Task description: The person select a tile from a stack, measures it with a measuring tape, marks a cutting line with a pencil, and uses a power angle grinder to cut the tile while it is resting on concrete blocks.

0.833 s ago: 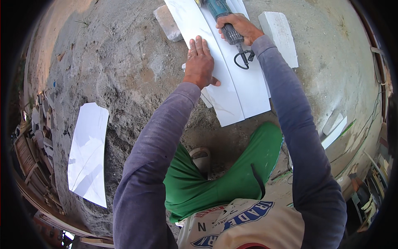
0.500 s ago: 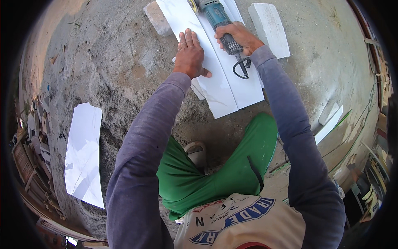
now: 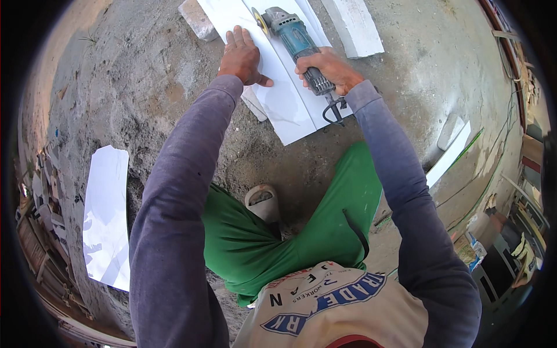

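A teal-and-black angle grinder (image 3: 297, 37) lies in the grip of my right hand (image 3: 329, 68), its fingers wrapped round the dark handle. The grinder's yellow-edged disc (image 3: 260, 22) is at or just above a white marbled tile (image 3: 284, 109); contact cannot be made out. A long straight line runs down the tile, to the right of the disc. My left hand (image 3: 241, 60) lies flat on the tile's left part, fingers stretched and thumb out to the side. From the grinder's rear end hangs a short looped black cord (image 3: 333, 111).
Pale blocks (image 3: 197, 20) stick out beside the tile, and a long white block (image 3: 354, 29) lies to its right. Another white tile piece (image 3: 108, 217) rests on the sandy ground at left. A narrow white strip (image 3: 449, 155) lies at right, near a green cord.
My right hand has drawn the grinder back toward me along the tile, bringing the disc more into sight. My left hand stays flat on the tile. The whole view has shifted slightly.
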Demonstrator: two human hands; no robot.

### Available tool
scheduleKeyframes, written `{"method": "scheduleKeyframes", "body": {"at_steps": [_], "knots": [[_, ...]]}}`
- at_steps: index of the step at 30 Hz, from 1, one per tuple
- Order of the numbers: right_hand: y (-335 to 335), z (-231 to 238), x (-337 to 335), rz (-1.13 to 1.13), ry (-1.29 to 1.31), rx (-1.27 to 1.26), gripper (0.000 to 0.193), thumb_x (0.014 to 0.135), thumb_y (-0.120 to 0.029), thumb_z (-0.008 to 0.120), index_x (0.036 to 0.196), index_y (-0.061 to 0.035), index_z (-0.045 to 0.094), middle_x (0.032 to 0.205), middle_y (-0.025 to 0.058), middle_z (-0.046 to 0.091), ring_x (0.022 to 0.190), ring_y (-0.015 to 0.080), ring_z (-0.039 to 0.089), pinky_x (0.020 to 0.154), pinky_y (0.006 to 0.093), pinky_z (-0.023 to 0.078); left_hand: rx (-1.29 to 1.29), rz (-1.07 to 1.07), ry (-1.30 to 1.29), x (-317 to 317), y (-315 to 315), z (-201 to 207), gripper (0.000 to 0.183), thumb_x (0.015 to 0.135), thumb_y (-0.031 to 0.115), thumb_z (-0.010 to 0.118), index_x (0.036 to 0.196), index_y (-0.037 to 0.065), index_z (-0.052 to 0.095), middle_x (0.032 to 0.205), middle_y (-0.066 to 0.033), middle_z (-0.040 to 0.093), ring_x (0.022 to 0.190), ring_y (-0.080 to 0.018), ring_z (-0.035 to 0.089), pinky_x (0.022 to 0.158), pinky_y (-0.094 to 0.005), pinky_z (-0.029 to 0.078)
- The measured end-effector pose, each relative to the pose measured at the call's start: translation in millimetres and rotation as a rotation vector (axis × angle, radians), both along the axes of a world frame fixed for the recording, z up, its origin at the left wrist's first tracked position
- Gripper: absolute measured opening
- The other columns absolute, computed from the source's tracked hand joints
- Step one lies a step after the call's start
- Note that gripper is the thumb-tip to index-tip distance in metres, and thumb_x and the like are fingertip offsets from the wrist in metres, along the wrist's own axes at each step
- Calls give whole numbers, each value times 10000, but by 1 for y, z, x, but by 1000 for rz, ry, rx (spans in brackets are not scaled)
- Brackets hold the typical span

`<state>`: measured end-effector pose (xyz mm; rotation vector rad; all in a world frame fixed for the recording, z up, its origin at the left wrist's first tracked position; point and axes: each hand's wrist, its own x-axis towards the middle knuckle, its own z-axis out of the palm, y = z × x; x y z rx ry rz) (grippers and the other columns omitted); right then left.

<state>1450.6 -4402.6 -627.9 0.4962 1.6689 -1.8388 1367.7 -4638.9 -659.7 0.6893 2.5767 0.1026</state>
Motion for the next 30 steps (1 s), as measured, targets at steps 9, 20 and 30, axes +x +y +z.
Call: {"method": "scheduleKeyframes", "body": {"at_steps": [9,20,30], "knots": [[8,12,64,-32,-37,21,275,794,-169,818,949,23,697,807,84,709,606,131,692,525,263,585,-47,-16,34,-1,1,-7,1611,552,593,1035,1621,-211,137,1702,-444,135,1607,-574,146,1333,-519,233],[22,40,154,-81,-132,38,521,736,-154,832,1128,101,601,846,107,710,618,153,691,546,283,580,-96,-106,26,-9,-7,-24,1652,616,708,963,1600,-245,41,1685,-480,75,1594,-616,57,1343,-553,157],[41,46,224,-35,-259,93,591,719,-139,852,1182,78,555,856,93,667,652,160,680,580,301,562,-148,-60,-189,-14,4,10,1668,652,655,972,1589,-243,-76,1708,-449,-63,1630,-530,-66,1362,-522,86]]}}
